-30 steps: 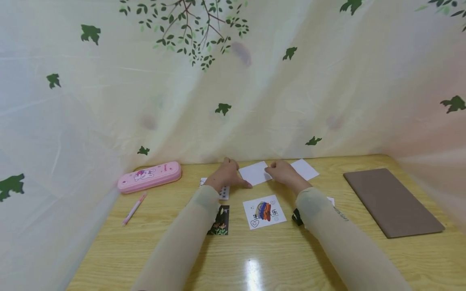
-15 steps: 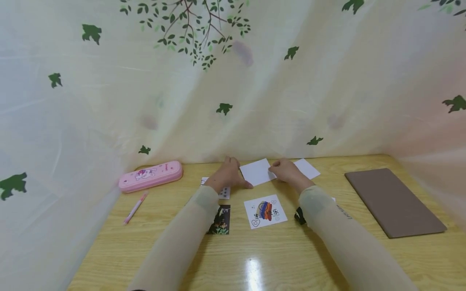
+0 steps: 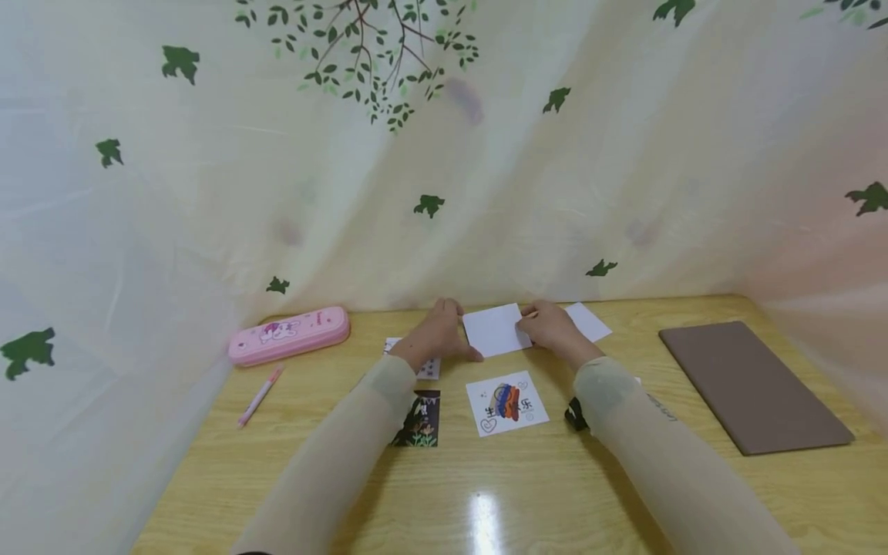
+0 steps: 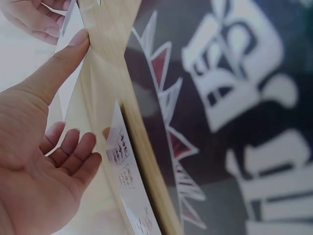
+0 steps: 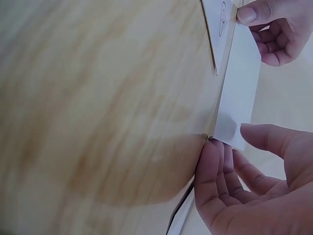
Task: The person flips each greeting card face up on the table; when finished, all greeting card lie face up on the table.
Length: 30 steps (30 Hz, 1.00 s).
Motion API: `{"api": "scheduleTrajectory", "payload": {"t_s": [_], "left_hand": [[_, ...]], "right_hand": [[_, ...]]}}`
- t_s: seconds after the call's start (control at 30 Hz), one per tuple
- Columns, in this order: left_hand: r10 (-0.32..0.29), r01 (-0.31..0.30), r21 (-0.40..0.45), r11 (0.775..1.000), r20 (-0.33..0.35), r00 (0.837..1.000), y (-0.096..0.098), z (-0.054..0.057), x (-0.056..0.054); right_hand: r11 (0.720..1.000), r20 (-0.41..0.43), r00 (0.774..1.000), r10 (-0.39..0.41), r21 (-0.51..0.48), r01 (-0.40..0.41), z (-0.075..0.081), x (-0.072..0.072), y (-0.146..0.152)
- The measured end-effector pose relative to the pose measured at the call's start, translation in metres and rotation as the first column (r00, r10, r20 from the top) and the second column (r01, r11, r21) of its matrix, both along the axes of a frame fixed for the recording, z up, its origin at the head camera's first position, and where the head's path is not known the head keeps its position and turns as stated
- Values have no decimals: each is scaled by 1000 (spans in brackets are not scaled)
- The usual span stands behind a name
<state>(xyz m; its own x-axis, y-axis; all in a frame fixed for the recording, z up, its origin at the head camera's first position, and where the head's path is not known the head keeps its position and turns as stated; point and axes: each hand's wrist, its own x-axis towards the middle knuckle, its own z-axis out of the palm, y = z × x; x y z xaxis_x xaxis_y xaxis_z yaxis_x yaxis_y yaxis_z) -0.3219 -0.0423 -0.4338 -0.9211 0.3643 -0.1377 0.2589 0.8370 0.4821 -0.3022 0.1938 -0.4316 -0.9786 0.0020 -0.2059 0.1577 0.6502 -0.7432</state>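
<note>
White card point(image 3: 489, 331) between hands point(image 3: 442, 333) point(image 3: 555, 329), pen point(image 3: 260, 396) head-view only.

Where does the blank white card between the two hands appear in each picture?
Head: the card is just right of and below centre.
Left wrist: the card is at upper left, partly behind the left hand.
Right wrist: the card is right of centre.
Shared landmark: the left hand, visible in all three.

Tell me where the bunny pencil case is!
In the head view, the bunny pencil case lies at the back left, beyond the pink pen, left of the left hand.
</note>
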Motion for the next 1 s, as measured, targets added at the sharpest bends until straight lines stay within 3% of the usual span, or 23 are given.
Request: {"api": "scheduleTrajectory", "payload": {"t_s": [0.2, 0.4, 0.57, 0.77, 0.9, 1.0], "left_hand": [[-13, 13, 10, 1000, -17, 1000, 2, 3, -2], [9, -10, 30, 1000, 43, 999, 6, 2, -2], [19, -26, 99, 995, 75, 997, 7, 3, -2], [5, -36, 237, 971, 128, 992, 3, 4, -3], [52, -101, 313, 944, 162, 985, 4, 4, -2], [82, -129, 367, 921, 140, 987, 6, 4, -2]], "right_hand": [[1000, -5, 1000, 4, 7, -4, 2, 0, 2], [1000, 0, 1000, -9, 16, 9, 2, 2, 1], [999, -9, 1000, -20, 24, 20, 2, 2, 2], [1000, -1, 1000, -19, 12, 19, 1, 3, 2], [1000, -6, 1000, -24, -18, 24, 0, 4, 3], [999, -8, 1000, -28, -45, 28, 4, 7, 4]]}}
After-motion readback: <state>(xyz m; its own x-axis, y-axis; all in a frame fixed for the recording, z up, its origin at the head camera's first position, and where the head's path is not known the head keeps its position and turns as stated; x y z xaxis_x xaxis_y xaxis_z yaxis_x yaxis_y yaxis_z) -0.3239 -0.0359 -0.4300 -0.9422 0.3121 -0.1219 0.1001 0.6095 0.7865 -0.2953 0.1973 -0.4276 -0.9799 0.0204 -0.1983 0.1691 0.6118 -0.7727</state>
